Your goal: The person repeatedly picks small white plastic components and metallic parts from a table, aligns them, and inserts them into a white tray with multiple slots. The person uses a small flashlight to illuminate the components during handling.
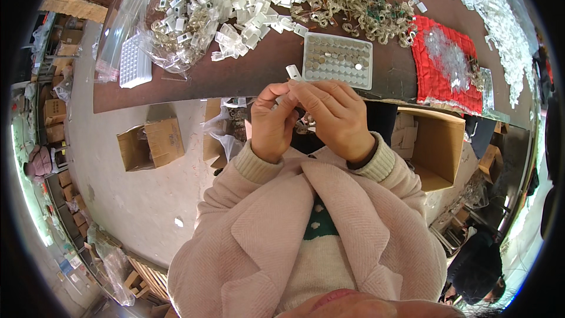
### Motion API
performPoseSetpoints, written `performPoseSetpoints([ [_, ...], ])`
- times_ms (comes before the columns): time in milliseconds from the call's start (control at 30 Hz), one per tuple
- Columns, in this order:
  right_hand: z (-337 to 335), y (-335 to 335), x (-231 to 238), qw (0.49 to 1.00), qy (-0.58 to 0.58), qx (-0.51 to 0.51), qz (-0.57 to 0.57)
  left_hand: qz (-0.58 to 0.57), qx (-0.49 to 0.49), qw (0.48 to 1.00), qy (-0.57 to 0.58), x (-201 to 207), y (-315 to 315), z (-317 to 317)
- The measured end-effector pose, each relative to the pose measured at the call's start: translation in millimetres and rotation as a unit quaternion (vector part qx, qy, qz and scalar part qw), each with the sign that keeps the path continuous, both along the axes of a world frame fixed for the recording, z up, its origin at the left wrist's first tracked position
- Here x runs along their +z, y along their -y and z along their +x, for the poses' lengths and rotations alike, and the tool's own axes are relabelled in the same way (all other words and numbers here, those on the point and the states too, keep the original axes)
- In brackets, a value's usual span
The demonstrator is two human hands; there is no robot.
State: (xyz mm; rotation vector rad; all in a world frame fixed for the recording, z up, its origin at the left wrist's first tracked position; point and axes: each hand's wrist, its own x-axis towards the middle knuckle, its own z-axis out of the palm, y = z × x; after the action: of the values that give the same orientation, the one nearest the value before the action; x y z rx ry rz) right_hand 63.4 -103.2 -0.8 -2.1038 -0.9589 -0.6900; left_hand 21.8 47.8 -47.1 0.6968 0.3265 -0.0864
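Note:
A small white plastic housing [293, 72] sticks up from between my fingertips, just over the table's near edge. My right hand [336, 115] pinches it with thumb and forefinger, its other fingers curled. My left hand [272, 122] is closed, with its fingertips meeting the right ones at the housing's lower end. What lies deeper between the fingers is hidden. Just beyond my right hand sits a clear plastic tray [338, 78] holding rows of round, flat, coin-like discs. Farther back are a heap of white plastic housings [259, 23] and a tangle of clear coiled cords [365, 6].
A stack of white dimpled trays [135, 65] and a clear bag of parts [182, 35] lie at the left. Small clear pieces rest on a red quilted cloth [426, 82] at the right. Cardboard boxes [165, 141] stand below the table [235, 76]. Another person [479, 268] is at lower right.

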Motion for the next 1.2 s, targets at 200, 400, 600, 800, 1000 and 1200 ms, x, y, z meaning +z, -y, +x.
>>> performPoseSetpoints([
  [200,20,8,-23,0.985,-0.138,-0.105,0.017,0.004,0.003,1.0,0.029,-5,-2,0],
  [400,33,6,-33,0.988,-0.093,-0.119,-0.035,0.002,-0.004,0.998,0.055,-2,-3,1],
  [600,16,8,-9,0.954,-0.259,-0.076,0.129,-0.013,-0.008,0.999,0.03,0,-1,2],
  [800,5,2,3,0.972,-0.206,-0.008,0.113,-0.039,-0.019,0.998,0.047,3,1,1],
  [1000,4,11,6,0.954,-0.272,0.045,0.121,-0.072,-0.03,0.996,0.031,3,0,-4],
  [1200,-10,7,-1,0.98,-0.163,0.041,0.11,-0.08,-0.012,0.995,0.053,4,2,-5],
])
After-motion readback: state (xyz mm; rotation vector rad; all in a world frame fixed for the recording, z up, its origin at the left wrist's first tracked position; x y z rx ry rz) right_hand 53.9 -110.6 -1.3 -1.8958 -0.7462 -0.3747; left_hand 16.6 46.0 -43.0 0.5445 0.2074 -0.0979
